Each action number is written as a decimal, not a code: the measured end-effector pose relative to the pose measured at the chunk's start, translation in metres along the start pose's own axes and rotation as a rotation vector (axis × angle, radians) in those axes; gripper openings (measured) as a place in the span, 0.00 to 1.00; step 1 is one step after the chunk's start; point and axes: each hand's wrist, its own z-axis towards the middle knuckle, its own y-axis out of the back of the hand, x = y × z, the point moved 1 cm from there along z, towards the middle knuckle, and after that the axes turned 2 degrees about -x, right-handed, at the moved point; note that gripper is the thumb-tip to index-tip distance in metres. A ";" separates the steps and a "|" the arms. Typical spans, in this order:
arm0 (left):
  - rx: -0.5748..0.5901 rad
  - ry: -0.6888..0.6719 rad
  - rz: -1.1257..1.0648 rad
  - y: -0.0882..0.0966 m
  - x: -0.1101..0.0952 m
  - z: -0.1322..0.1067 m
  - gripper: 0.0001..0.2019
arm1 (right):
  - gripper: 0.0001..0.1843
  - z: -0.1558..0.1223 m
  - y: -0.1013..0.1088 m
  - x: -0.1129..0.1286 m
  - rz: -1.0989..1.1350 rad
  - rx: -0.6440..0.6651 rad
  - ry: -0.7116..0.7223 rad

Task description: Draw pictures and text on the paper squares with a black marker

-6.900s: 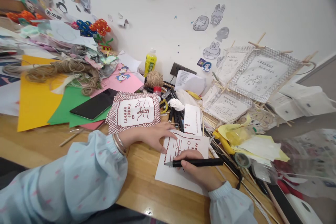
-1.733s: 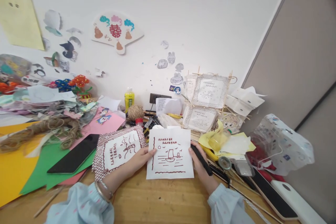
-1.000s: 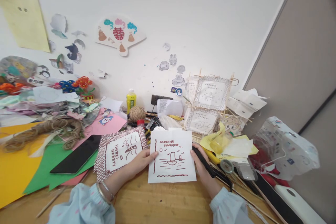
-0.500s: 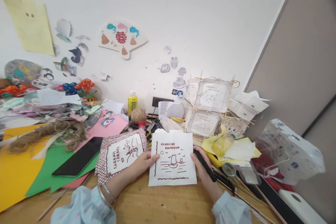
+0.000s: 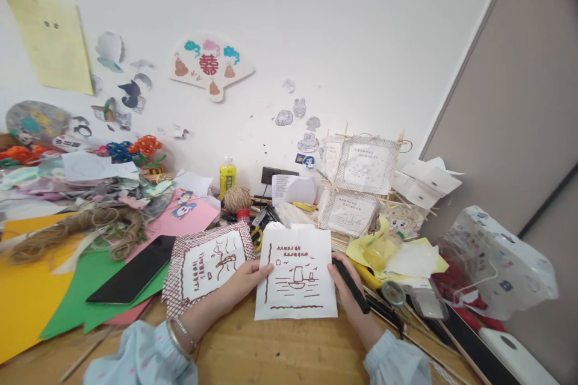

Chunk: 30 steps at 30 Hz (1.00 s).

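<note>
Between my two hands is a white sheet of paper (image 5: 295, 307) with a dark red drawing of sailing boats, birds and a round sun, and handwritten characters above. Its left edge is pinched by my left hand (image 5: 246, 281), thumb on top. My right hand (image 5: 350, 289) grips the right edge and also has a thick black marker (image 5: 351, 286) in it, slanting down to the right. Left of the sheet, partly under my left forearm, lie papers (image 5: 212, 261) with dark red crosshatched borders and a drawing.
A black tablet or phone (image 5: 132, 271) lies on coloured paper (image 5: 67, 304) at left, below a twine bundle (image 5: 81, 228). Behind the sheet are scissors (image 5: 257, 239), a twine ball (image 5: 237, 198) and a yellow bottle (image 5: 227, 175). At right stand stick-framed drawings (image 5: 366, 163), a tape roll (image 5: 394, 293) and a plastic bag (image 5: 501, 261).
</note>
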 end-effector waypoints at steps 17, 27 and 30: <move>-0.035 0.000 0.026 -0.003 -0.009 -0.003 0.29 | 0.17 -0.001 0.001 -0.008 0.029 -0.023 -0.014; -0.016 -0.024 0.089 0.001 -0.005 -0.001 0.28 | 0.22 -0.008 0.004 -0.009 0.021 0.044 -0.040; -0.004 -0.008 0.106 0.005 -0.006 0.000 0.28 | 0.20 -0.005 0.005 -0.011 0.032 0.019 -0.060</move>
